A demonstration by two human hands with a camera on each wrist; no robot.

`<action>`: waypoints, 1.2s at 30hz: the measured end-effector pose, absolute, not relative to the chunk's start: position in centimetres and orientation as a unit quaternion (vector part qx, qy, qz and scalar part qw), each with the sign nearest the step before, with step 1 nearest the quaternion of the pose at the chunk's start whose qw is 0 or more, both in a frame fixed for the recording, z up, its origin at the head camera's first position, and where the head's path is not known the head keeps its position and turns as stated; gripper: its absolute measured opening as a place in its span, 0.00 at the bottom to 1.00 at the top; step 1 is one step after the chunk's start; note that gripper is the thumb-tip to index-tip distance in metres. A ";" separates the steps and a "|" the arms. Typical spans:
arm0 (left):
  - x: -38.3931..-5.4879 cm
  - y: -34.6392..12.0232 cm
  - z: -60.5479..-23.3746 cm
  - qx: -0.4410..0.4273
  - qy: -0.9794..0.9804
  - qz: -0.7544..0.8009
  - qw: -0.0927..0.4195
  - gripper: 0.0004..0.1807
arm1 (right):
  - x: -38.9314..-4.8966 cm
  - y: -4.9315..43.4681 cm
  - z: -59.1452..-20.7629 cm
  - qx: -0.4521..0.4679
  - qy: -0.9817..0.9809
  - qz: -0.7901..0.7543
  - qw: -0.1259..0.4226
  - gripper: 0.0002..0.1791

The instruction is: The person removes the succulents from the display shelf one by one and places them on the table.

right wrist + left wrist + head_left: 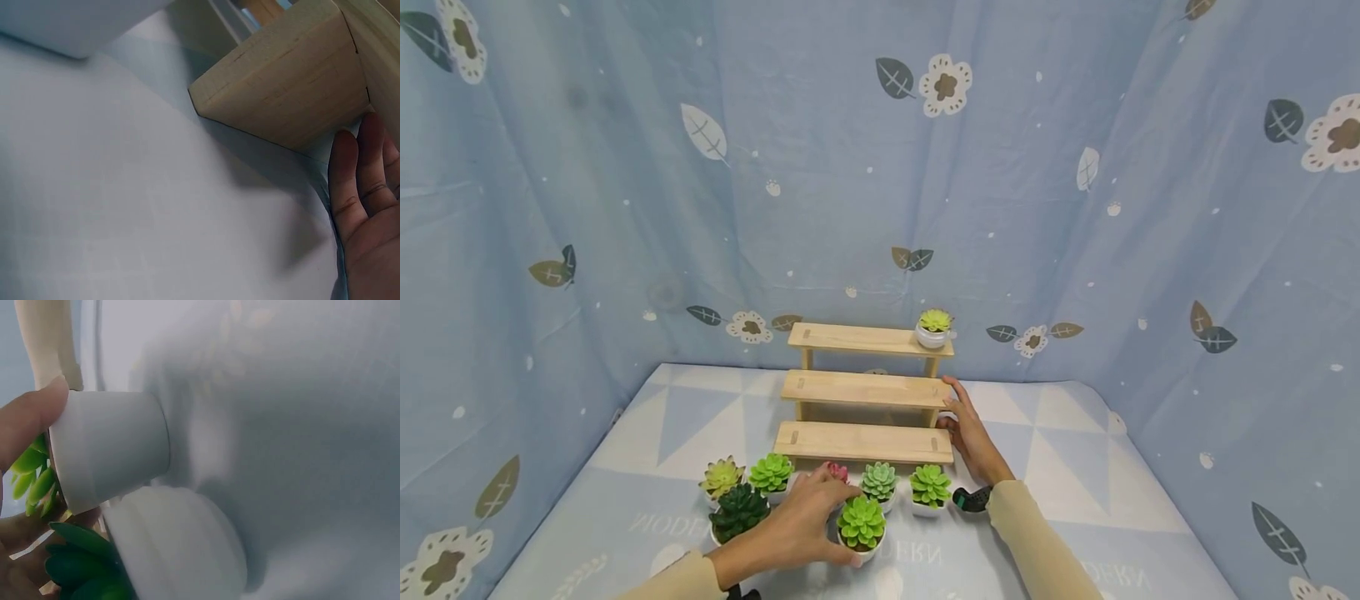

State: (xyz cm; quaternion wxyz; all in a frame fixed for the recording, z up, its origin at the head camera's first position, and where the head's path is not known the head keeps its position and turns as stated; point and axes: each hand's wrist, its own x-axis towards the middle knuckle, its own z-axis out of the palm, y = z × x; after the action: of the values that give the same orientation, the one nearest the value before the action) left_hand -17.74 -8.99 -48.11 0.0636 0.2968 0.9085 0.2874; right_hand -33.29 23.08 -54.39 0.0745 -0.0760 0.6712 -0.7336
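A three-step wooden stand (865, 389) sits at the back of the table, and one yellow-green succulent in a white pot (933, 328) is on its top step at the right. My right hand (961, 421) rests with straight fingers against the stand's right end; its fingertips (355, 156) touch the wood (287, 81). My left hand (808, 521) grips the white pot of a bright green succulent (861, 525) in front of the stand. In the left wrist view my thumb (28, 415) presses on that pot (109, 447).
Several more small potted succulents stand in a cluster before the stand: a yellowish one (722, 477), a light green one (771, 473), a dark green one (739, 511), a pale one (878, 482) and another green one (930, 487). A pink one (838, 472) shows behind my hand. Blue patterned cloth (625, 208) encloses the table.
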 end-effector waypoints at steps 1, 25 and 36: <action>-17.7 -9.0 -48.1 0.296 0.909 0.287 0.065 0.43 | -33.3 23.1 -54.4 -0.076 0.671 -0.734 0.074 0.31; -20.7 -9.5 -40.6 0.340 0.868 0.361 0.027 0.23 | -33.4 23.4 -54.8 -0.082 0.669 -0.735 0.076 0.35; -24.2 -9.1 -38.4 0.324 0.843 0.426 0.048 0.16 | -33.4 23.4 -54.6 -0.083 0.671 -0.732 0.079 0.33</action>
State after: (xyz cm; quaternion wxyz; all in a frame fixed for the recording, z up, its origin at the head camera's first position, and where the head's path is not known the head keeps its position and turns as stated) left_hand -24.18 -9.13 -38.36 0.0484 0.3241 0.8434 0.4259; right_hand -33.37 23.38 -54.60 0.0790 -0.0827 0.6714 -0.7323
